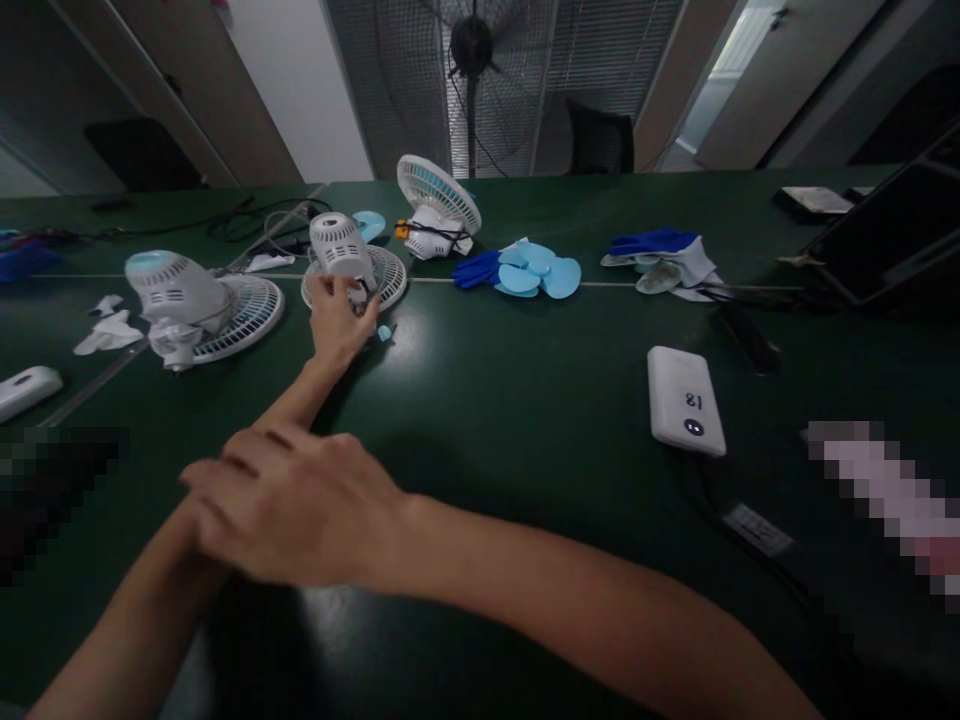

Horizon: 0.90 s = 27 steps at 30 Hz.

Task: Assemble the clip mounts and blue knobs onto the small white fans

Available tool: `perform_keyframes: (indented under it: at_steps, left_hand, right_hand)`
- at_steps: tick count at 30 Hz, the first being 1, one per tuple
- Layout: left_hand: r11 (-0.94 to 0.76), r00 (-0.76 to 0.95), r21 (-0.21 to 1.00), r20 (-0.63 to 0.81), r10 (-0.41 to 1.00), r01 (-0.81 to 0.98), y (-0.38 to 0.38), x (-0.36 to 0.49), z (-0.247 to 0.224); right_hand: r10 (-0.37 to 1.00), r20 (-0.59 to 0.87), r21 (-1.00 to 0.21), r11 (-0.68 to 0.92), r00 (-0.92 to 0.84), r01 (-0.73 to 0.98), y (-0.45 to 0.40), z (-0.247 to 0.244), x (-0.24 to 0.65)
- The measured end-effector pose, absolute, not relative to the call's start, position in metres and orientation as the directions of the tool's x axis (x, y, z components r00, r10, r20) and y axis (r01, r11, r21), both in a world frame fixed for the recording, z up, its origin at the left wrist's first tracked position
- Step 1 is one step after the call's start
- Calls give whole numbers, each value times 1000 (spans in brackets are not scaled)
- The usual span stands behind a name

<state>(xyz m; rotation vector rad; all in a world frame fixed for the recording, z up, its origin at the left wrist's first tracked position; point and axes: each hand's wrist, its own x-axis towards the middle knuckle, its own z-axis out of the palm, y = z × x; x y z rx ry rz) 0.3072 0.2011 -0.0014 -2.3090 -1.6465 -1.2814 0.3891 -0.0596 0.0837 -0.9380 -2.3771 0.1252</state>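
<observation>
My left hand [339, 322] reaches forward to a small white fan [341, 245], its fingers and thumb curled round the lower part of the motor housing. The fan lies with its round grille on the table, housing upward. A small light-blue knob-like piece [385, 333] lies just right of that hand. My right hand [296, 500] lies across my left forearm, fingers bent over it; some fingertips are hidden or blurred. To the left stands another white fan [187, 300], grille down. Behind, a third fan [435, 205] leans with a dark cord round its base.
Light-blue fan blades [538, 270] lie beside a blue glove [476, 268]. More gloves [664, 260] are farther right. A white power bank [685, 400] with a cable sits on the green table [480, 400]. Cables and crumpled paper [112, 332] are at left. A large standing fan [471, 45] is behind.
</observation>
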Motion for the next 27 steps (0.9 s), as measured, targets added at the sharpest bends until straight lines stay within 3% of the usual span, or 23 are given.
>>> perform_keyframes:
  at_steps: [4, 7, 12, 17, 21, 27]
  left_hand:
    - [-451, 187, 350, 582, 791, 821, 175, 321, -1]
    - [-468, 204, 350, 580, 788, 812, 152, 328, -4]
    - [-550, 292, 337, 579, 761, 764, 112, 332, -11]
    - [-718, 469, 361, 569, 675, 595, 69, 340, -7]
    - [-756, 551, 457, 518, 654, 468, 36, 349, -2]
    - [-726, 639, 600, 420, 644, 337, -5, 355, 3]
  right_hand:
    - [681, 547, -150, 652, -487, 744, -15, 70, 412]
    - [661, 540, -17, 628, -521, 778, -6, 60, 418]
    - [740, 449, 40, 543, -500, 839, -13, 47, 418]
    - [652, 504, 144, 583, -566, 800, -41, 42, 433]
    - [568, 491, 120, 707, -661, 697, -69, 43, 458]
    - [654, 539, -3, 631, -531, 776, -117, 36, 493]
